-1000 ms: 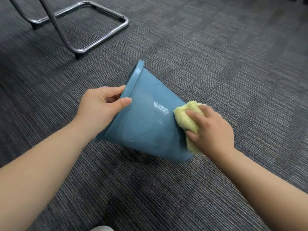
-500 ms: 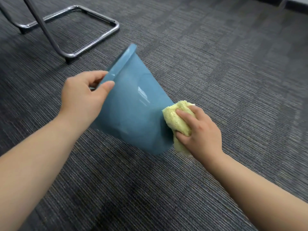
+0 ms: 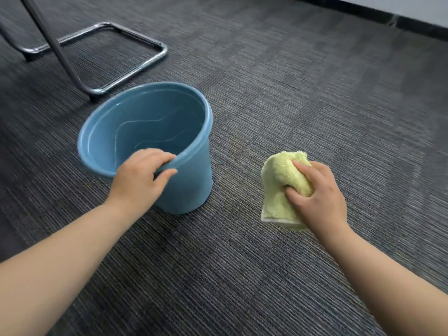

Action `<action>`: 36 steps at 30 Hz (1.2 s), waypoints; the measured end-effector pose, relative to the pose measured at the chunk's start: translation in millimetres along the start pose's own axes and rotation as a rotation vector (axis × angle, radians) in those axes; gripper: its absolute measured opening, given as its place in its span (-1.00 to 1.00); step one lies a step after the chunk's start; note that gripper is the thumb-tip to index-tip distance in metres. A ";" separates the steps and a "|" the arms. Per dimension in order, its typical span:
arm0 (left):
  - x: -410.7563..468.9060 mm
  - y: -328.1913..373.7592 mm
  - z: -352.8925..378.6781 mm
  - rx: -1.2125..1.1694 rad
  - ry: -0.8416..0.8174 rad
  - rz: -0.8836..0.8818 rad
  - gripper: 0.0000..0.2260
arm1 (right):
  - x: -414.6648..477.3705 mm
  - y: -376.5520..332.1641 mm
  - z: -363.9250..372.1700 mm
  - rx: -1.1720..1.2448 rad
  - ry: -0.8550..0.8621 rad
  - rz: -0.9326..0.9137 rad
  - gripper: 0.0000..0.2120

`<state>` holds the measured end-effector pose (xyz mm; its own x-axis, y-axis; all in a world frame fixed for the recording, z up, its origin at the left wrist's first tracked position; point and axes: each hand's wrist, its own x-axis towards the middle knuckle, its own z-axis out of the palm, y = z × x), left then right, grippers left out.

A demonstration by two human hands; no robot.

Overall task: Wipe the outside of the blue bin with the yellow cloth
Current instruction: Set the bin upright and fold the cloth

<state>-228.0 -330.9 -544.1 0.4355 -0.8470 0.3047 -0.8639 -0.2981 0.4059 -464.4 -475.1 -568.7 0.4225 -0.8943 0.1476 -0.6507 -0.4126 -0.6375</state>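
On grey ribbed carpet [image 3: 303, 105], starting at the left, a metal chair frame [image 3: 126, 76] is standing behind the blue bin [image 3: 191, 170]. A moment ago the bin was lying tipped on its side; now it is sitting upright, mouth open upward. The left hand [image 3: 138, 183] is gripping its near rim, fingers curled inside and thumb pressing outside. To the right, well apart from the bin, the right hand [image 3: 320, 195] is bunching the yellow cloth [image 3: 281, 180] in closed fingers, no longer touching the plastic. Wiping looks paused or finished.
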 end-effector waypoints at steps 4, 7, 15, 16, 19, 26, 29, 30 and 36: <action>-11.6 10.2 9.4 -0.039 -0.123 0.059 -0.82 | -1.6 3.0 -4.1 0.026 0.002 0.021 -0.54; -12.6 11.6 10.7 -0.060 -0.149 0.026 -0.81 | -1.5 2.7 -6.2 0.043 0.004 0.030 -0.54; -12.4 16.5 2.1 -0.121 -0.063 0.013 -0.61 | 2.4 -11.3 -5.2 0.193 0.018 0.032 -0.54; -10.8 18.8 -1.2 -0.145 -0.005 0.022 -0.63 | 4.0 -16.2 -4.6 0.222 0.023 0.024 -0.54; -4.4 27.3 -8.6 -0.305 0.066 -0.014 -0.74 | 11.1 -35.3 -4.8 0.325 0.009 -0.020 -0.55; 22.3 46.2 -17.8 -0.782 -0.036 -0.373 -0.86 | 32.2 -92.7 -15.7 0.564 -0.116 -0.101 -0.61; 36.8 65.4 -39.4 -0.934 -0.088 -0.504 -0.69 | 37.3 -115.8 -26.5 0.598 -0.171 -0.057 -0.61; 40.0 74.4 -51.1 -0.976 -0.106 -0.540 -0.61 | 38.6 -125.6 -32.1 0.591 -0.187 -0.055 -0.57; 62.1 119.9 -158.4 -1.252 -0.298 -0.684 -0.40 | 41.6 -225.4 -100.2 0.474 -0.313 -0.087 -0.54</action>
<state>-264.5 -349.5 -340.1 0.4607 -0.8044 -0.3751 0.3355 -0.2334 0.9127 -363.5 -436.6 -343.1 0.6755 -0.7368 0.0301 -0.2813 -0.2951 -0.9131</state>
